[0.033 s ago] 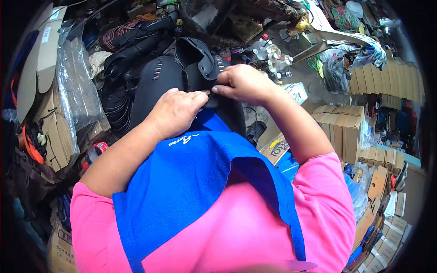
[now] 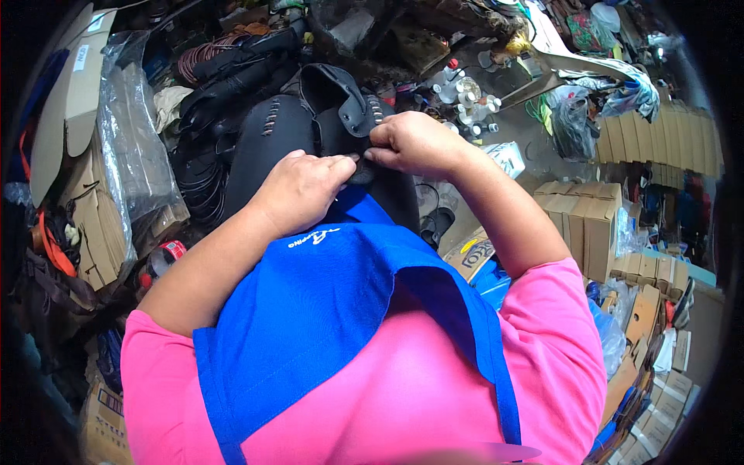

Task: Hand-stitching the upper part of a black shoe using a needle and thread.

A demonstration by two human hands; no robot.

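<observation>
A black leather piece [image 2: 271,147] with pale lacing along its sides lies across my lap, shaped like part of a saddle. From its middle rises a curved black flap [image 2: 341,97] with small round studs or holes near its tip. Below that flap my two hands meet, fingertips almost touching. My left hand [image 2: 298,190] is closed, thumb and fingers pinched at the leather's near part. My right hand [image 2: 415,143] is closed too, pinching just beside the left fingertips. Whatever they hold is too small and dark to name. A blue apron [image 2: 310,287] covers my front below them.
Black leather parts [image 2: 232,101] are piled on the left, beside plastic-wrapped cardboard [image 2: 136,139]. White plastic bottles [image 2: 469,101] cluster beyond my right hand. Cardboard boxes [image 2: 577,225] stand at the right, with a sandal [image 2: 438,225] on the floor near my lap.
</observation>
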